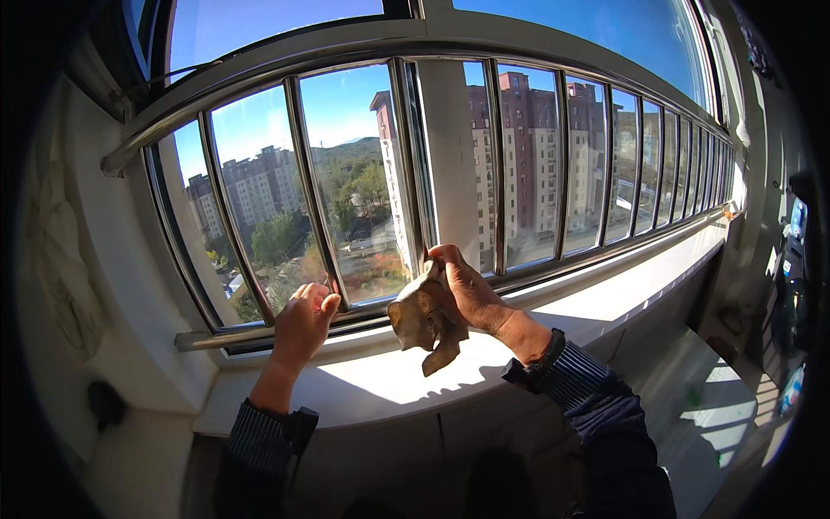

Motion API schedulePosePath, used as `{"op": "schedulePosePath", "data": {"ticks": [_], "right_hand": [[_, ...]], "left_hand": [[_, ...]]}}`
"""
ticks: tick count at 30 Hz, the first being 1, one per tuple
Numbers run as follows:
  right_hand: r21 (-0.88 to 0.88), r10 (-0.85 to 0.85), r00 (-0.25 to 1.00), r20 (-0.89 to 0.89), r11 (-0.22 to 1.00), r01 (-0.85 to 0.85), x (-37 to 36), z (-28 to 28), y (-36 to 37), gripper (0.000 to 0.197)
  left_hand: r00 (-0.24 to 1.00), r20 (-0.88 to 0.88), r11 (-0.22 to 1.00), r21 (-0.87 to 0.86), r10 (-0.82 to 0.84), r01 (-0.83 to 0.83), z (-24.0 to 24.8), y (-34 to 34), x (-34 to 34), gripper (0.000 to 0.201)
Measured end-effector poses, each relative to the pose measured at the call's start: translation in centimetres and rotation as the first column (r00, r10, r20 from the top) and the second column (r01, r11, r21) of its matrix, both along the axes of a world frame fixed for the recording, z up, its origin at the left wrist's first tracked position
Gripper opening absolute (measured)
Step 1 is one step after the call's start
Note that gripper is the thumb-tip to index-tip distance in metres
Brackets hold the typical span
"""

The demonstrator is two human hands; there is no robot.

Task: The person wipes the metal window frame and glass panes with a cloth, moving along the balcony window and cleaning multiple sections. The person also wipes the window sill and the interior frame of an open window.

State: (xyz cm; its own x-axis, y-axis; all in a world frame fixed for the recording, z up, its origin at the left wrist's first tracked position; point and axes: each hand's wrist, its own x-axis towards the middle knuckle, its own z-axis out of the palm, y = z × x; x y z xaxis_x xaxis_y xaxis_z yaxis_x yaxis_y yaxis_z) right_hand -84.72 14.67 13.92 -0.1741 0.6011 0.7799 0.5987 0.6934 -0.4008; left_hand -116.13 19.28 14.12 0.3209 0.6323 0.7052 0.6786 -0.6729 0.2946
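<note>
White windowsill; sunlit

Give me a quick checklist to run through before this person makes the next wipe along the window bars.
1. Cloth gripped in the right hand: ok.
2. Left hand steady on a metal bar: ok, fingers at the bar.
3. Cloth touching a bar: cannot tell; it hangs beside the white frame post.
4. Windowsill bare under the hands: ok.
5. Cloth clean enough: cannot tell; it looks brownish and crumpled.
</note>
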Motion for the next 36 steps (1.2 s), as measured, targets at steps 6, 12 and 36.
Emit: {"op": "schedulePosePath", "data": {"ticks": [6, 12, 36], "right_hand": [[0.280, -0.386, 0.813, 0.436, 0.917, 0.285, 1.1, -0.4, -0.7, 0.032], [0.570, -0.675, 0.495, 0.548, 0.734, 0.370, 3.8, -0.8, -7.3, 0.032], [0.508, -0.276, 0.786, 0.553, 0.860, -0.055, 1.9, -2.9, -3.9, 0.033]], "left_hand": [[0.904, 0.339, 0.962, 0.010, -0.261, 0.275, 3.3, 2.3, 2.1, 0.061], [0.728, 0.617, 0.918, -0.023, -0.298, 0.395, 7.9, 2.8, 6.6, 0.052], [0.500, 0.821, 0.808, -0.082, -0.278, 0.583, 8.4, 1.7, 7.3, 0.043]]}}
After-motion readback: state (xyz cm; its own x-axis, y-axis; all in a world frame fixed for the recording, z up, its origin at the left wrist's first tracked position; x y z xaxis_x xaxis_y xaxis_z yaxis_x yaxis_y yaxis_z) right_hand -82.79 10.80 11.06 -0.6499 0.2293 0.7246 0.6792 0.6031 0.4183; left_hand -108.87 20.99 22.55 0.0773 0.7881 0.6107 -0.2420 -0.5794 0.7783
